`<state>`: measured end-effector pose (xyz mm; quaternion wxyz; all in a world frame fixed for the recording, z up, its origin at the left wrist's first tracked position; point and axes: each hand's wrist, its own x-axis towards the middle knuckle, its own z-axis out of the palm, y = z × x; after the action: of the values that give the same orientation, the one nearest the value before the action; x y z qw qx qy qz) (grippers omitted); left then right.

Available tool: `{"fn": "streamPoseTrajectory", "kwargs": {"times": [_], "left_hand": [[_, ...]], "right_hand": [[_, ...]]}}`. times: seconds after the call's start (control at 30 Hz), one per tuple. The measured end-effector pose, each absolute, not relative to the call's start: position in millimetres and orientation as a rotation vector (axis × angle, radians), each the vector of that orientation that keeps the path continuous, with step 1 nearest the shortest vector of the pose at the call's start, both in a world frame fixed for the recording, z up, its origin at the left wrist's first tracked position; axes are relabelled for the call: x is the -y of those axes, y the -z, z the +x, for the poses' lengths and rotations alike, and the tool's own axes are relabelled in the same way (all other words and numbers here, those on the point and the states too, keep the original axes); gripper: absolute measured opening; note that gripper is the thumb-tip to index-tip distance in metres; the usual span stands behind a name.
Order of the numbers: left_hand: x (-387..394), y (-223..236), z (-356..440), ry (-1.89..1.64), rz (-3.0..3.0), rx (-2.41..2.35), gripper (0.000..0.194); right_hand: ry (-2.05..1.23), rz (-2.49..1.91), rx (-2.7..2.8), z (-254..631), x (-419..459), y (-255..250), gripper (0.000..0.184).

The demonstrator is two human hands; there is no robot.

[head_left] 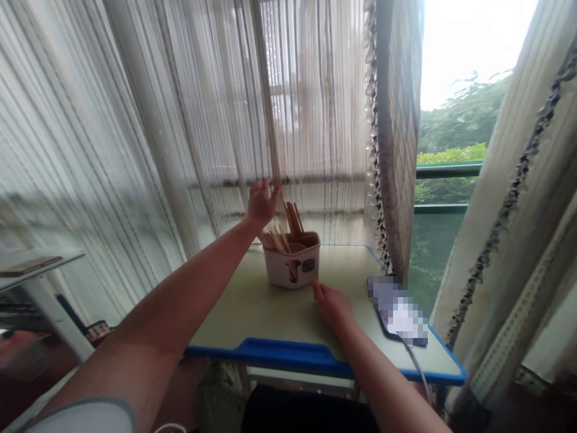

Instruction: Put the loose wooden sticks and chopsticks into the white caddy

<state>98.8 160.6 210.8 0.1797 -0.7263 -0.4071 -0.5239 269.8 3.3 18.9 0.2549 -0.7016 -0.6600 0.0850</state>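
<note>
A white and brown utensil holder (pixel 280 269) stands upright on the small table. Several wooden chopsticks (pixel 295 219) rise from its back compartment, and a bundle of thinner pale sticks (pixel 277 240) leans in the front left one. Above and behind the holder's left side, my left hand (pixel 263 202) is raised in front of the curtain. Its fingers look apart, and I see nothing held. Low at the holder's right front corner is my right hand (pixel 333 305), its fingers curled in and the tips close to the corner. Whether they touch it or hold anything is hidden.
The pale tabletop (pixel 243 313) has a raised blue front edge (pixel 288 352). A phone (pixel 399 313) with a white cable (pixel 419 364) lies at the right. Striped curtains (pixel 216 108) hang just behind the table. A white side shelf (pixel 40 267) stands at the far left.
</note>
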Motion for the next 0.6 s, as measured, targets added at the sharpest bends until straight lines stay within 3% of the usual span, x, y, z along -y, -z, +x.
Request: {"fn": "streamPoseTrajectory", "kwargs": {"times": [0.1,0.23,0.3,0.43,0.6], "left_hand": [[-153.5,-176.9,59.9,1.766,-1.819,1.150,0.048],[-152.8,-119.0,14.3,1.742,-1.830,1.261,0.042],[-161.0,-95.0,-4.9,1.561,-1.910,1.456,0.039],[-187.3,-60.0,-34.8,0.851,-2.180,1.875,0.044],[-209.6,-19.0,-47.0,0.712,-2.160,1.968,0.048]], "right_hand": [[-0.277,-1.931,1.768,269.8,-3.4,-20.0,0.061],[-0.244,-1.923,1.775,270.3,-5.4,-19.2,0.059],[-0.205,-1.931,1.788,270.8,-6.3,-17.9,0.057],[-0.179,-1.920,1.859,269.1,-5.9,-12.9,0.048],[0.096,-1.684,2.119,246.8,-10.9,-4.4,0.030]]}}
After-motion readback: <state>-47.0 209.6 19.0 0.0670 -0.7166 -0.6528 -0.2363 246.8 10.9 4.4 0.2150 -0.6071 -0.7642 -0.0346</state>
